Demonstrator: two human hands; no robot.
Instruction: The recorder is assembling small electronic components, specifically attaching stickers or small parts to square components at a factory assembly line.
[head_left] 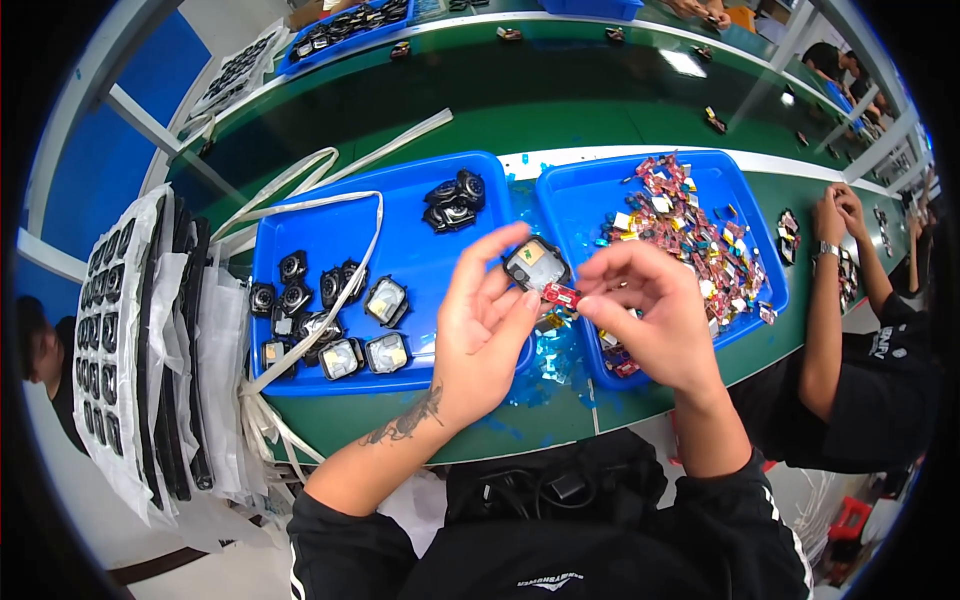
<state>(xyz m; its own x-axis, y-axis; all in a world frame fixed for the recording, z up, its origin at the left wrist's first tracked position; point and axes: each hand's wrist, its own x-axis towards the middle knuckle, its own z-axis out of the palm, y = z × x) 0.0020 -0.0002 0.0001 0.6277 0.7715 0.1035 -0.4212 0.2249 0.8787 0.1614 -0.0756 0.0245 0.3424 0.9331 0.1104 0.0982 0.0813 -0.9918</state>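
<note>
A black square casing [530,262] is held in the left hand [483,335], between the thumb and the fingers, with its open inner side turned upward. The grip of this hand is narrow around the edge of the casing. By the right hand [655,312], a small red circuit board [560,294] is pinched at the lower right edge of the casing; the thumb and the forefinger are brought close together on it, while the other fingers are kept bent. Whether the board is joined to the casing cannot be told.

Both hands are placed above the gap between two blue trays, which are set on a green table [485,437]. In the left tray [415,262], several silver-backed casings [386,302] are laid in the lower part, and a cluster of black casings [455,203] is gathered near the upper right corner. A white strap [379,215] is stretched over this tray. In the right tray [580,200], a big heap of circuit boards [700,255] is contained. Blue film scraps [552,368] are scattered between the trays. At the right, a co-worker's hands [846,208] are held close together.
</note>
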